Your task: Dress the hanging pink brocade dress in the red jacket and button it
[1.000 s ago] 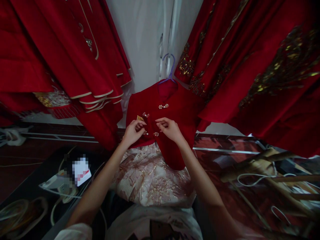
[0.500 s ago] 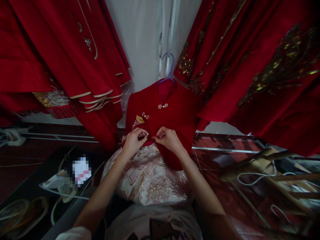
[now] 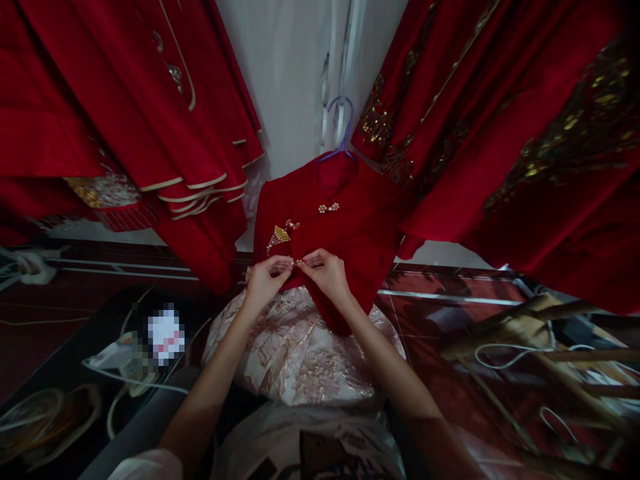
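A short red jacket point(image 3: 350, 247) hangs on a purple hanger point(image 3: 344, 133) in front of me, over a pale skirt point(image 3: 315, 353) with a shiny floral pattern. My left hand point(image 3: 270, 279) pinches a small beaded fastener at the jacket's lower front. My right hand point(image 3: 327, 272) pinches the flap's edge by a beaded fastener half point(image 3: 299, 263), its fingertips almost meeting the left ones. Whether the two halves are joined is hidden by the fingers. Higher up sit a beaded clasp point(image 3: 329, 208) at the collar and a gold fan-shaped ornament point(image 3: 280, 235).
Red garments point(image 3: 200, 167) with pale trim hang at left, and sequinned red garments point(image 3: 460, 167) at right. A dark tabletop point(image 3: 115, 313) with cords stands at lower left. A wooden frame point(image 3: 500, 327) with a white cable is at right.
My right hand has moved left and slightly up, carrying the jacket flap across toward my left hand. The gap between the fingertips has closed. The view has shifted slightly.
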The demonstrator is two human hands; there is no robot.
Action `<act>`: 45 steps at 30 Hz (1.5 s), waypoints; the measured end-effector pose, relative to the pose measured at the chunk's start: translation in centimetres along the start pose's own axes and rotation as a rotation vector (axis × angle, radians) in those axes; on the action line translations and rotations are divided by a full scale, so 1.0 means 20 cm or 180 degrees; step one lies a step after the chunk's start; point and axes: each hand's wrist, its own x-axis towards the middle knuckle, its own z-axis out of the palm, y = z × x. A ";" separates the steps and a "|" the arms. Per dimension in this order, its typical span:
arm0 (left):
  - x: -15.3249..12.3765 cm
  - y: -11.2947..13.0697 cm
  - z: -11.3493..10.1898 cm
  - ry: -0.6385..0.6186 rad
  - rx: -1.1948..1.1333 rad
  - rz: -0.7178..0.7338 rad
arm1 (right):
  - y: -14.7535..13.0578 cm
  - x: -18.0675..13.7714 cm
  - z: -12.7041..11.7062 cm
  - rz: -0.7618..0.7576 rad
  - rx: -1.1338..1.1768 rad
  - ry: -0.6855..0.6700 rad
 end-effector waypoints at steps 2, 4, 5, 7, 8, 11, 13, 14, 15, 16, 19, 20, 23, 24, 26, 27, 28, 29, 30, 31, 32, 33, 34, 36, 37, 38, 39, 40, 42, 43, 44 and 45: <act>0.00 0.00 0.00 -0.0008 -0.0057 -0.0088 | 0.02 -0.01 0.00 -0.0034 0.0060 0.0065; 0.01 0.00 0.01 0.0045 -0.0111 -0.0172 | 0.02 -0.03 0.01 -0.0072 0.0121 0.0108; 0.01 0.00 0.01 0.0084 -0.0131 -0.0197 | 0.03 -0.04 0.01 -0.0099 0.0146 0.0115; 0.01 0.00 0.02 0.0123 -0.0145 -0.0218 | 0.03 -0.04 0.02 -0.0159 0.0176 0.0111; 0.00 -0.01 0.02 0.0120 -0.0137 -0.0221 | 0.03 -0.05 0.02 -0.0188 0.0182 0.0120; 0.00 0.00 0.00 0.0080 -0.0038 -0.0213 | 0.03 -0.05 0.02 -0.0223 0.0200 0.0199; 0.00 0.00 -0.02 0.0025 0.0112 -0.0112 | 0.04 -0.05 0.03 -0.0248 0.0205 0.0227; 0.01 0.01 -0.03 -0.0001 0.0206 -0.0021 | 0.04 -0.05 0.03 -0.0273 0.0197 0.0221; 0.01 0.01 -0.04 -0.0030 0.0306 0.0081 | 0.04 -0.05 0.03 -0.0311 0.0177 0.0215; 0.01 0.01 -0.04 -0.0056 0.0400 0.0181 | 0.05 -0.05 0.03 -0.0362 0.0142 0.0218; 0.01 0.00 -0.03 -0.0083 0.0586 0.0383 | 0.05 -0.06 0.04 -0.0540 -0.0001 0.0246; 0.01 0.00 -0.03 -0.0094 0.0611 0.0418 | 0.04 -0.06 0.03 -0.0592 -0.0038 0.0245; 0.00 0.00 0.00 -0.0168 0.0671 0.0470 | 0.02 -0.06 0.02 -0.0652 -0.0072 0.0205; 0.01 0.00 0.00 -0.0211 0.0693 0.0463 | 0.01 -0.06 0.01 -0.0646 -0.0066 0.0190; 0.02 0.01 -0.01 -0.0316 0.0685 0.0398 | -0.01 -0.05 0.00 -0.0615 -0.0048 0.0142; 0.03 0.02 -0.02 -0.0390 0.0647 0.0344 | -0.02 -0.04 0.00 -0.0598 -0.0044 0.0104; 0.04 0.02 -0.04 -0.0485 0.0597 0.0279 | -0.03 -0.03 -0.01 -0.0580 -0.0046 0.0056; 0.06 0.02 -0.05 -0.0596 0.0551 0.0211 | -0.03 -0.02 -0.01 -0.0560 -0.0054 0.0006; 0.07 0.03 -0.07 -0.0714 0.0520 0.0150 | -0.02 -0.01 -0.01 -0.0530 -0.0068 -0.0044; 0.09 0.03 -0.09 -0.0834 0.0507 0.0101 | -0.02 0.00 -0.01 -0.0491 -0.0087 -0.0087; 0.10 0.04 -0.10 -0.0943 0.0502 0.0060 | -0.01 0.00 -0.01 -0.0449 -0.0108 -0.0122; 0.11 0.04 -0.11 -0.1022 0.0500 0.0022 | -0.01 0.00 0.00 -0.0403 -0.0128 -0.0143; 0.12 0.04 -0.12 -0.1070 0.0502 -0.0006 | 0.00 0.00 0.00 -0.0357 -0.0149 -0.0150; 0.14 0.04 -0.14 -0.1113 0.0530 -0.0023 | 0.00 0.01 0.02 -0.0274 -0.0212 -0.0108; 0.15 0.04 -0.14 -0.1127 0.0558 -0.0013 | -0.01 0.02 0.03 -0.0242 -0.0260 -0.0071; 0.15 0.04 -0.15 -0.1148 0.0590 0.0010 | -0.01 0.03 0.04 -0.0216 -0.0320 -0.0035; 0.17 0.04 -0.16 -0.1176 0.0623 0.0044 | -0.02 0.04 0.06 -0.0192 -0.0386 -0.0010; 0.18 0.05 -0.17 -0.1209 0.0653 0.0084 | -0.03 0.06 0.07 -0.0162 -0.0447 0.0001; 0.22 0.05 -0.20 -0.1265 0.0714 0.0181 | -0.05 0.11 0.10 -0.0053 -0.0500 -0.0021; 0.24 0.05 -0.22 -0.1301 0.0751 0.0231 | -0.06 0.14 0.11 0.0028 -0.0489 -0.0039; 0.27 0.05 -0.23 -0.1351 0.0787 0.0278 | -0.06 0.16 0.11 0.0116 -0.0468 -0.0041; 0.29 0.05 -0.25 -0.1409 0.0819 0.0316 | -0.07 0.18 0.12 0.0196 -0.0448 -0.0036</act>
